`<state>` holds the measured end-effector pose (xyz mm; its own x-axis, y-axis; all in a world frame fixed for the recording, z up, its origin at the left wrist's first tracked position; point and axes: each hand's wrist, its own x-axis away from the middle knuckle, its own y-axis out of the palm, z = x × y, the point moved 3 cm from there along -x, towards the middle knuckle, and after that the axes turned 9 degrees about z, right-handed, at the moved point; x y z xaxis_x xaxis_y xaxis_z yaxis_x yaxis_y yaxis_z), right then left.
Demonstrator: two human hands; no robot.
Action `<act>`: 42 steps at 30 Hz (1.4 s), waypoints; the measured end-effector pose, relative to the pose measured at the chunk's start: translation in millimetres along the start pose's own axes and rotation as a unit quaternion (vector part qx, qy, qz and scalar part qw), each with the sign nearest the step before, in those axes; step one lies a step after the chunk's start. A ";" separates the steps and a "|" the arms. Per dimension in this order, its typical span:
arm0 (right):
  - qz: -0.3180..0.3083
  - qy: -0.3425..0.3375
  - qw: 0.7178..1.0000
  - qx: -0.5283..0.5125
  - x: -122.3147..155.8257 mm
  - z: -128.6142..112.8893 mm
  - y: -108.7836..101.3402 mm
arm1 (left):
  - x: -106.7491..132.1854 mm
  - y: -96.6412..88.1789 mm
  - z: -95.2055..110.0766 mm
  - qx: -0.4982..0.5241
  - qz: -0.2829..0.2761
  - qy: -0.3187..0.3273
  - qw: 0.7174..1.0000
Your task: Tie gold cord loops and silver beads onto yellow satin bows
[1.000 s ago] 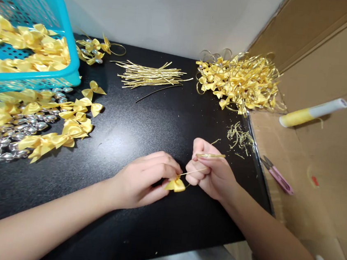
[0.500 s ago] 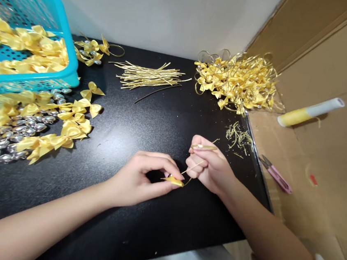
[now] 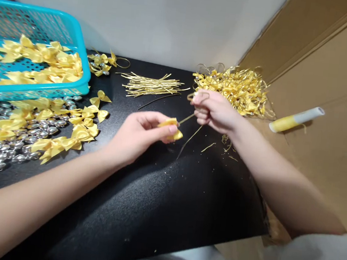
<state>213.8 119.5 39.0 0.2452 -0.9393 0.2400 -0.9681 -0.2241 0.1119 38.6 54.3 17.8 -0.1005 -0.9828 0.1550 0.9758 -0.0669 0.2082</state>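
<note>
My left hand [image 3: 144, 133] is closed, with thumb and fingers pinching a yellow ribbon bow [image 3: 177, 135]. From the bow a thin gold cord [image 3: 187, 119] runs taut up to my right hand [image 3: 214, 111], whose fingers are curled round it. A loose strand [image 3: 189, 141] hangs below the right fist, its lower end over the black table. Above the right fingers shows a small gold-brown looped piece [image 3: 202, 96]; blur hides what it is. Between the hands is a short gap.
Yellow bows lie in a blue basket [image 3: 86, 61]. In front are silver beads [image 3: 21, 157] and more bows [image 3: 82, 132]. Gold cords [image 3: 153, 85] lie at the back, beside a pile of finished-looking bow loops [image 3: 242, 89]. A yellow-white tube [image 3: 297, 119] rests on cardboard at right.
Both hands have moved up and away from me, the right one further, over the edge of the bow pile. The cord between them is pulled straight. The pink snips have gone out of sight.
</note>
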 end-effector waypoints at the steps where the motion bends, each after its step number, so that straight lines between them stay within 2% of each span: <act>1: 0.003 -0.025 1.000 0.018 -10.8 -10.5 -1.6 | -5.8 -1.7 5.4 0.009 0.019 0.017 1.000; 4: 0.019 -0.083 0.994 0.074 -34.1 -31.0 -3.0 | -12.0 -5.2 13.0 0.025 0.054 0.038 0.997; 7: 0.037 -0.127 0.981 0.142 -45.2 -30.8 -2.7 | -2.2 -6.0 4.0 0.036 0.061 0.015 0.997; 12: 0.063 -0.179 0.945 0.266 -48.9 -2.0 -2.7 | 28.4 -2.5 -24.0 0.006 0.052 -0.053 0.997; 16: 0.088 -0.193 0.921 0.327 -44.7 19.0 -0.2 | 48.5 5.1 -34.4 -0.030 0.031 -0.086 0.995; 21: 0.038 -0.209 0.913 0.348 -37.5 35.2 7.0 | 58.3 13.7 -39.9 -0.060 -0.004 -0.086 0.994; 24: 0.033 -0.226 0.903 0.364 -32.0 40.4 8.6 | 56.6 13.7 -42.8 -0.049 0.004 -0.113 0.992; 27: 0.049 -0.256 0.876 0.406 -26.1 42.5 9.4 | 53.2 12.4 -45.0 -0.011 0.016 -0.152 0.988; 29: 0.080 -0.305 0.844 0.434 -21.5 40.8 9.8 | 51.2 12.1 -46.2 0.026 0.013 -0.182 0.983; 31: 0.137 -0.356 0.809 0.447 -14.2 36.8 9.5 | 49.4 11.5 -47.0 0.063 0.018 -0.209 0.976; 33: 0.206 -0.377 0.790 0.437 -1.1 32.5 9.1 | 47.7 10.6 -47.4 0.094 0.035 -0.229 0.968; 36: 0.271 -0.365 0.802 0.387 34.6 30.7 14.4 | 45.9 9.8 -47.5 0.142 0.064 -0.244 0.957; 40: 0.272 -0.305 0.852 0.328 92.2 45.9 34.4 | 46.2 10.8 -47.0 0.185 0.088 -0.243 0.948; 42: 0.290 -0.277 0.864 0.305 110.3 56.2 43.0 | 47.1 12.0 -46.0 0.190 0.087 -0.229 0.951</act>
<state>196.3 -8.4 16.0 -0.1877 -0.8819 -0.4325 -0.8084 0.3888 -0.4419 54.5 -0.7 -16.8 -0.1037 -0.7889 0.6057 0.8538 0.2418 0.4611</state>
